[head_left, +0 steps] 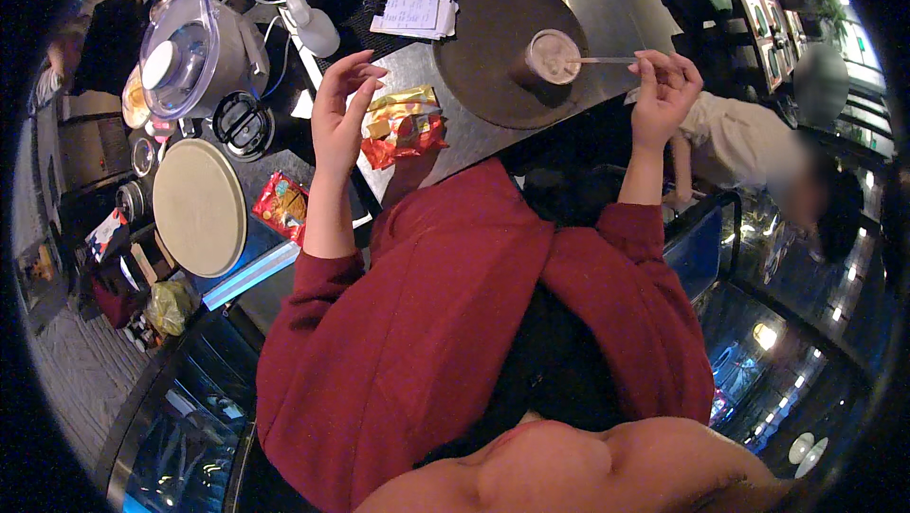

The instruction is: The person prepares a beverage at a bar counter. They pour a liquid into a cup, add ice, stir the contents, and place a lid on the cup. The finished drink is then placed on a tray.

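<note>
My right hand (664, 100) is raised at the right of the counter, its fingertips pinching one end of a thin, pale stick (611, 60), a straw or stirrer. The stick's other end reaches into a glass of light brown, frothy drink (554, 58). This glass stands on a round dark brown tray (474, 25). With its fingers bent and apart, my left hand (343, 105) holds nothing visible. Closest to it is a crumpled red and gold foil packet (406, 129) on the metal counter (464, 148), just right of the left hand.
Beside the tray lies a written notepad (417, 14). A white pump bottle (316, 31), a clear-lidded machine (190, 58), a round beige lid (199, 208) and another red packet (281, 206) occupy the left side. A person in a light top (739, 138) is at the right.
</note>
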`<act>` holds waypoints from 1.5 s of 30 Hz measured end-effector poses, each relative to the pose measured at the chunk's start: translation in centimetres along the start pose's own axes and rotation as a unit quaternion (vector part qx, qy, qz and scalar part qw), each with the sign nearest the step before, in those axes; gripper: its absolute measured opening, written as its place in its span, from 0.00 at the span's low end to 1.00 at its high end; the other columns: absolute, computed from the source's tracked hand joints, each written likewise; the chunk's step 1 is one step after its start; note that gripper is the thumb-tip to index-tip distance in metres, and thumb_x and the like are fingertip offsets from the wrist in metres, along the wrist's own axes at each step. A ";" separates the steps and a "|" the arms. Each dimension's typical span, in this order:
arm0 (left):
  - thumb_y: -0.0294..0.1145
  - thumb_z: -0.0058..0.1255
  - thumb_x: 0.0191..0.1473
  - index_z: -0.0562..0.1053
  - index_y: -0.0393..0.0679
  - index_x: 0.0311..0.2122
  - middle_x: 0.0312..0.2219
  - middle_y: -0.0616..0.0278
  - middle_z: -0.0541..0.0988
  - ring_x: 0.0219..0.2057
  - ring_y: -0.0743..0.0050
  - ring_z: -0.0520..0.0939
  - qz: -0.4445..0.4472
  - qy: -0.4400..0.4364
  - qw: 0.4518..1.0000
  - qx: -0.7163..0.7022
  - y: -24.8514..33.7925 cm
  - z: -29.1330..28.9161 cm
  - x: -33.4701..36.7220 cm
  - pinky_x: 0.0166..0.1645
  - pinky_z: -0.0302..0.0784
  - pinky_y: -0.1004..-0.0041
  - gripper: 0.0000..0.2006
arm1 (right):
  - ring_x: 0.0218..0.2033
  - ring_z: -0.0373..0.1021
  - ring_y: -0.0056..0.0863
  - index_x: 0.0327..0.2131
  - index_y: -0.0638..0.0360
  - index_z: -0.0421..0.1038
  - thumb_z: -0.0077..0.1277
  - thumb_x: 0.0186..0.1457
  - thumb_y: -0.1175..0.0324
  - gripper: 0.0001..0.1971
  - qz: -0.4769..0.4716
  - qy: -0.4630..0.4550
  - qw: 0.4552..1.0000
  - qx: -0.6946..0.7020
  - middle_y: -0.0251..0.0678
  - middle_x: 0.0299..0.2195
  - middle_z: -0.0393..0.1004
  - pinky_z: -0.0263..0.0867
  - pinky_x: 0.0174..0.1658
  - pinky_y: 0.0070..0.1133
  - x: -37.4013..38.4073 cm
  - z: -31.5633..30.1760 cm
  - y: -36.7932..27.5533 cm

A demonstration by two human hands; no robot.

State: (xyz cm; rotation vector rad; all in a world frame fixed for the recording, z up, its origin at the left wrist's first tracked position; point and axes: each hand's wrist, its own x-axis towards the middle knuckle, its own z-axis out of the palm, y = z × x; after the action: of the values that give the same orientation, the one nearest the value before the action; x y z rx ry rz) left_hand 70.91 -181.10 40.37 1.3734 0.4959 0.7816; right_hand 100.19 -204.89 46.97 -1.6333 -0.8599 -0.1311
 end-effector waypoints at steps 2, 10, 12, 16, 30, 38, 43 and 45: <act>0.24 0.47 0.57 0.66 0.36 0.52 0.39 0.56 0.76 0.41 0.73 0.76 0.002 -0.008 1.000 -0.004 0.0 0.3 0.1 0.49 0.70 0.73 0.17 | 0.30 0.72 0.24 0.47 0.58 0.54 0.50 0.54 0.82 0.20 0.005 -0.007 1.000 0.005 0.44 0.35 0.74 0.68 0.36 0.17 -0.1 0.1 1.2; 0.22 0.46 0.57 0.66 0.35 0.52 0.40 0.54 0.76 0.39 0.73 0.76 -0.004 -0.013 1.000 0.009 0.1 0.1 0.1 0.49 0.69 0.74 0.17 | 0.31 0.71 0.24 0.47 0.59 0.53 0.48 0.55 0.82 0.19 0.026 -0.021 0.999 -0.003 0.43 0.35 0.74 0.68 0.38 0.18 -1.0 1.4 3.7; 0.22 0.46 0.57 0.65 0.35 0.52 0.40 0.54 0.76 0.39 0.73 0.76 -0.004 -0.009 1.000 0.010 0.0 -0.3 -0.1 0.49 0.69 0.74 0.17 | 0.31 0.71 0.24 0.47 0.60 0.53 0.48 0.55 0.82 0.19 0.031 -0.023 0.999 0.003 0.44 0.35 0.74 0.68 0.38 0.18 -1.1 1.7 4.0; 0.23 0.46 0.57 0.65 0.35 0.52 0.39 0.54 0.76 0.39 0.73 0.76 0.004 -0.004 1.000 0.028 0.1 -1.0 -0.4 0.49 0.69 0.74 0.17 | 0.31 0.71 0.24 0.47 0.60 0.53 0.49 0.55 0.82 0.20 0.030 -0.033 0.999 -0.001 0.44 0.35 0.74 0.68 0.38 0.18 -1.3 2.3 4.6; 0.24 0.49 0.55 0.66 0.38 0.52 0.31 0.68 0.71 0.34 0.82 0.72 -0.027 0.055 0.998 -0.020 0.1 -4.5 -1.6 0.43 0.68 0.80 0.19 | 0.37 0.72 0.29 0.46 0.57 0.59 0.56 0.51 0.71 0.20 0.001 -0.093 0.966 -0.240 0.34 0.34 0.77 0.68 0.41 0.23 -3.5 4.1 9.4; 0.24 0.50 0.55 0.67 0.40 0.53 0.28 0.71 0.69 0.32 0.85 0.69 -0.038 0.050 0.998 -0.019 -0.1 -4.8 -2.1 0.39 0.65 0.82 0.19 | 0.29 0.68 0.17 0.44 0.56 0.58 0.56 0.52 0.74 0.19 0.052 -0.074 0.973 -0.213 0.31 0.33 0.78 0.62 0.32 0.15 -3.1 4.1 9.0; 0.24 0.50 0.55 0.67 0.40 0.53 0.28 0.71 0.68 0.32 0.85 0.69 -0.045 0.053 0.998 -0.012 0.1 -4.6 -2.0 0.39 0.64 0.83 0.19 | 0.34 0.71 0.21 0.44 0.56 0.60 0.58 0.50 0.71 0.20 0.102 -0.054 0.986 -0.120 0.30 0.33 0.77 0.65 0.33 0.17 -3.2 4.2 9.3; 0.24 0.50 0.55 0.67 0.40 0.53 0.28 0.71 0.68 0.32 0.86 0.68 -0.044 0.055 0.997 -0.033 -0.1 -4.6 -1.9 0.39 0.64 0.83 0.19 | 0.34 0.71 0.20 0.43 0.57 0.60 0.58 0.50 0.72 0.19 0.085 -0.075 0.982 -0.149 0.31 0.34 0.77 0.65 0.34 0.16 -3.4 4.4 9.3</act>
State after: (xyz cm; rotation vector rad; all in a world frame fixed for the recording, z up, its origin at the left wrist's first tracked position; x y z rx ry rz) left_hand 66.30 -179.42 39.33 1.2431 0.6072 0.7982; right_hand 101.66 -202.49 36.47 -2.0118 -0.8401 -0.0166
